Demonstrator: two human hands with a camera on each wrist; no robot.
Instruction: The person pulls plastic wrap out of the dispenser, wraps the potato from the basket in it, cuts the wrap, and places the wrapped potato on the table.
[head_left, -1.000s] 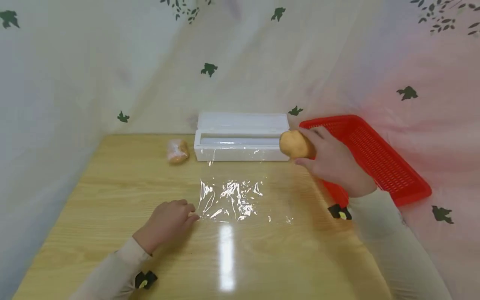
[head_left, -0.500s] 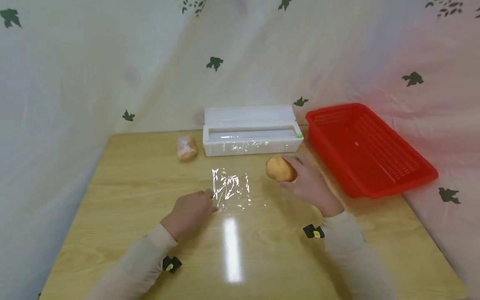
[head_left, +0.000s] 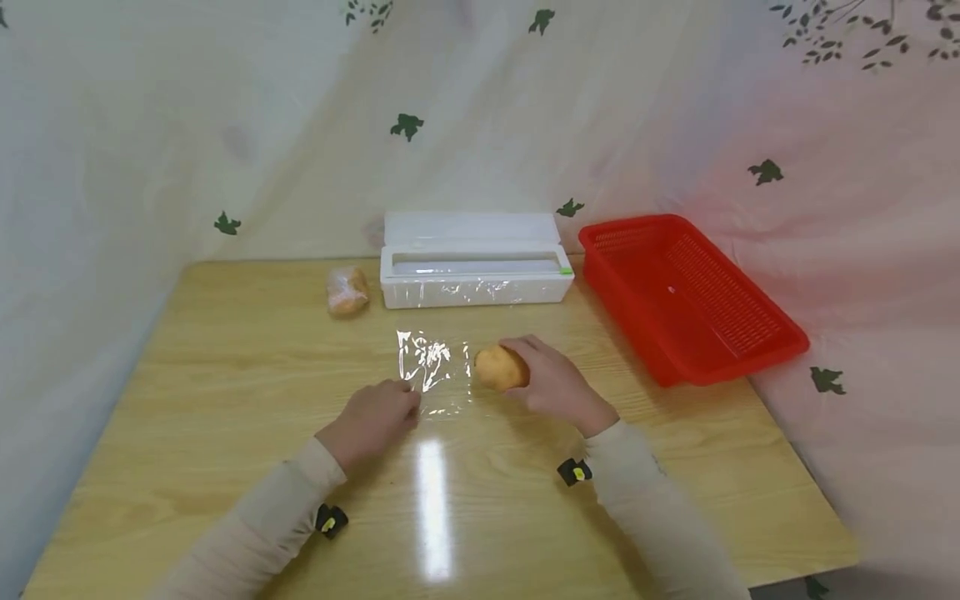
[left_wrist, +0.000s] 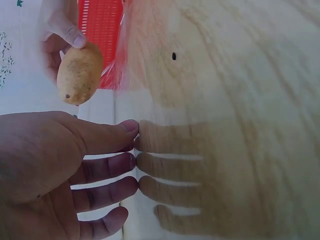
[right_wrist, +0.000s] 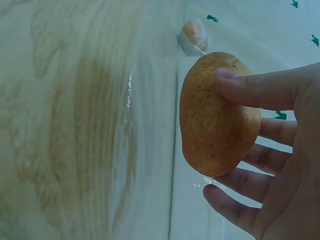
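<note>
Since the earlier frames the right hand [head_left: 551, 385] has carried the potato [head_left: 500, 367] from beside the basket [head_left: 686, 293] down to the film [head_left: 435, 371], and the left hand [head_left: 372, 421] has stayed at the film's near left corner.

Table [head_left: 225, 350]: wooden, the landmark for what follows. Basket: red, at the table's far right edge. Dispenser [head_left: 475, 268]: white, lid up, at the table's far middle. Film: a clear sheet flat on the table's centre, just before the dispenser. Right hand: thumb and curled fingers grip the potato, held at the film's right edge; whether it touches the table cannot be told. Left hand: fingers straight, tips pressing the film to the table, holding nothing. Wrapped potato [head_left: 347, 289]: on the table, just left of the dispenser.
</note>
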